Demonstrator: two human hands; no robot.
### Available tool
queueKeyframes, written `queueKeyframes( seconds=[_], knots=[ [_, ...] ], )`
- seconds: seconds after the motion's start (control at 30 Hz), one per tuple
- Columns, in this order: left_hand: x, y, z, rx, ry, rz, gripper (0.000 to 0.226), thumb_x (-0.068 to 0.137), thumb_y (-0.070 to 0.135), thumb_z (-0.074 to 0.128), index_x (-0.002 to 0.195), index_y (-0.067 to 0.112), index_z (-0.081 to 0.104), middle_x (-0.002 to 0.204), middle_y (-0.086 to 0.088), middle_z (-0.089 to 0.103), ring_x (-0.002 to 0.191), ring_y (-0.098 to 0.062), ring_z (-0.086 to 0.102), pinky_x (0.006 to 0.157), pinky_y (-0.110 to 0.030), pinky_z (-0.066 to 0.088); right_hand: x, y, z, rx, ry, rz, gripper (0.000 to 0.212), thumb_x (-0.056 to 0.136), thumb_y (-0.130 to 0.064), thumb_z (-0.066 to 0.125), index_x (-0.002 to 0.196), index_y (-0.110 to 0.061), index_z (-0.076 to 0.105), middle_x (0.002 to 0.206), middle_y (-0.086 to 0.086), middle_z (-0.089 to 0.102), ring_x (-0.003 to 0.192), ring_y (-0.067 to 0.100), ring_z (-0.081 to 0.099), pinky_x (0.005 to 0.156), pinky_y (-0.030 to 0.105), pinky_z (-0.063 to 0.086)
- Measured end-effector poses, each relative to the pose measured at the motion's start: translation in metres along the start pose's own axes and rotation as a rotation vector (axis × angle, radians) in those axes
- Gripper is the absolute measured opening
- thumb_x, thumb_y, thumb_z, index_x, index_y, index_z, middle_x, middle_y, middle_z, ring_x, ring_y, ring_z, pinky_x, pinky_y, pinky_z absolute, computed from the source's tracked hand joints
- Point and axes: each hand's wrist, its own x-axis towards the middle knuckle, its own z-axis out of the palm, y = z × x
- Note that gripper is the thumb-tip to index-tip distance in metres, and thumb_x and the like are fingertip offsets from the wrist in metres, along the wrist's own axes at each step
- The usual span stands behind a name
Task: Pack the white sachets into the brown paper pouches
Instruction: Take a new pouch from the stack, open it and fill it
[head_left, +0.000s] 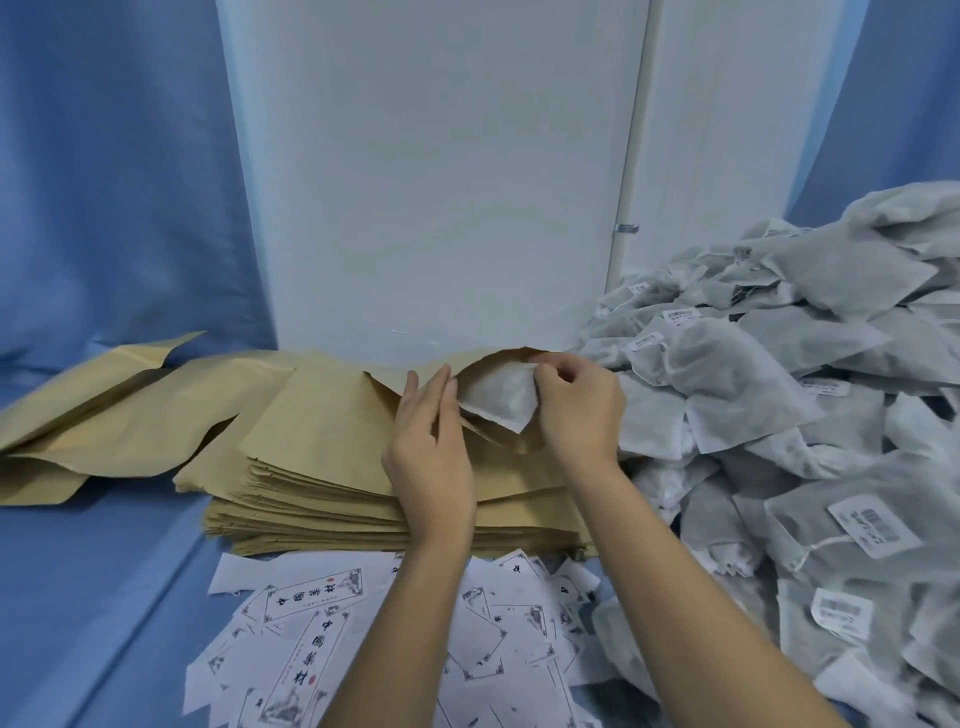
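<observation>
Two hands meet at the mouth of the top pouch (332, 415), which lies on a thick stack (337, 514) of flat brown pouches in the middle of the blue-covered surface (104, 582). The left hand (431, 457) has its fingers straight and close together, with the fingertips against the near lip of the pouch's open mouth and the thumb lying on the paper beside them. The right hand (576, 410) pinches a white sachet (501, 397) by its right edge between thumb and curled fingers. The sachet sits partly inside the mouth, and its lower corner still shows over the brown paper.

Just right of the stack, a large heap (779, 415) of white sachets with tags on strings spreads to the frame's edge. Several loose pouches (104, 415) lie crumpled to the left of the stack. Printed white labels (311, 623) are scattered on the surface in front of the stack, under both forearms. A white panel (441, 182) stands upright behind the stack, between blue curtains.
</observation>
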Motion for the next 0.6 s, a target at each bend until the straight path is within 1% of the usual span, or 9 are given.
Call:
queueKeyframes(
  seconds=[0.03, 0.1, 0.2, 0.27, 0.33, 0.43, 0.53, 0.57, 0.6],
  knots=[
    [-0.003, 0.001, -0.001, -0.002, -0.002, 0.011, 0.023, 0.095, 0.013, 0.055, 0.113, 0.014, 0.069, 0.121, 0.005, 0.064, 0.128, -0.001, 0.044, 0.088, 0.003, 0.029, -0.001, -0.003, 0.005, -0.045, -0.01, -0.004, 0.035, 0.082, -0.003, 0.049, 0.051, -0.018, 0.041, 0.05, -0.003, 0.035, 0.051, 0.013, 0.028, 0.046, 0.02, 0.028],
    [-0.007, 0.004, -0.003, -0.017, 0.004, 0.017, 0.023, 0.095, 0.012, 0.055, 0.112, 0.014, 0.069, 0.119, 0.006, 0.064, 0.127, 0.0, 0.045, 0.088, 0.003, 0.03, -0.003, -0.009, 0.013, -0.092, -0.093, 0.012, 0.04, 0.086, -0.006, 0.048, 0.051, -0.014, 0.03, 0.05, 0.001, 0.028, 0.05, 0.014, 0.022, 0.046, 0.022, 0.026],
    [-0.01, 0.007, -0.007, -0.051, 0.023, -0.012, 0.023, 0.094, 0.013, 0.057, 0.112, 0.015, 0.069, 0.119, 0.004, 0.065, 0.124, 0.0, 0.048, 0.087, 0.003, 0.032, -0.009, -0.012, 0.021, -0.143, -0.3, 0.023, 0.035, 0.09, -0.011, 0.047, 0.056, -0.011, 0.039, 0.054, 0.002, 0.041, 0.055, 0.016, 0.036, 0.047, 0.022, 0.029],
    [-0.013, 0.01, -0.009, -0.059, 0.016, -0.022, 0.022, 0.093, 0.013, 0.058, 0.112, 0.016, 0.07, 0.119, 0.004, 0.065, 0.123, -0.002, 0.05, 0.086, 0.003, 0.033, -0.011, -0.015, 0.026, -0.234, -0.422, 0.018, 0.021, 0.091, -0.01, 0.044, 0.072, -0.007, 0.052, 0.07, 0.006, 0.055, 0.068, 0.021, 0.045, 0.054, 0.027, 0.027],
    [-0.014, 0.012, -0.011, -0.053, -0.002, -0.023, 0.022, 0.093, 0.013, 0.058, 0.112, 0.017, 0.07, 0.119, 0.004, 0.065, 0.123, -0.003, 0.051, 0.085, 0.003, 0.033, -0.011, -0.016, 0.028, -0.272, -0.473, 0.038, 0.014, 0.091, -0.009, 0.044, 0.088, -0.005, 0.057, 0.087, 0.009, 0.061, 0.078, 0.022, 0.048, 0.061, 0.026, 0.029],
    [-0.012, 0.012, -0.017, -0.024, -0.023, -0.014, 0.022, 0.093, 0.012, 0.058, 0.112, 0.015, 0.069, 0.115, 0.011, 0.063, 0.122, -0.003, 0.051, 0.087, 0.002, 0.033, -0.017, -0.014, 0.026, -0.291, -0.409, 0.02, 0.009, 0.09, -0.014, 0.048, 0.084, -0.009, 0.053, 0.087, 0.008, 0.061, 0.079, 0.024, 0.051, 0.057, 0.027, 0.031],
    [-0.005, 0.014, -0.021, -0.026, -0.03, -0.033, 0.022, 0.093, 0.013, 0.058, 0.112, 0.013, 0.07, 0.11, 0.017, 0.062, 0.121, -0.002, 0.052, 0.088, 0.001, 0.033, -0.031, -0.009, 0.022, -0.382, -0.152, -0.125, 0.018, 0.091, -0.025, 0.049, 0.087, -0.014, 0.062, 0.089, 0.006, 0.057, 0.084, 0.024, 0.053, 0.067, 0.031, 0.039],
    [-0.004, 0.015, -0.022, -0.028, -0.03, -0.036, 0.022, 0.093, 0.013, 0.058, 0.112, 0.013, 0.07, 0.109, 0.019, 0.061, 0.121, -0.003, 0.053, 0.089, 0.001, 0.034, -0.035, -0.008, 0.021, -0.364, -0.094, -0.155, 0.019, 0.09, -0.025, 0.05, 0.083, -0.015, 0.064, 0.085, 0.002, 0.054, 0.08, 0.021, 0.052, 0.065, 0.031, 0.038],
    [-0.003, 0.016, -0.023, -0.031, -0.034, -0.039, 0.022, 0.093, 0.013, 0.058, 0.111, 0.013, 0.07, 0.109, 0.019, 0.061, 0.12, -0.003, 0.053, 0.089, 0.0, 0.035, -0.037, -0.009, 0.02, -0.308, -0.108, -0.153, 0.019, 0.088, -0.024, 0.051, 0.075, -0.016, 0.061, 0.076, 0.0, 0.053, 0.071, 0.017, 0.049, 0.062, 0.029, 0.036]
  ],
)
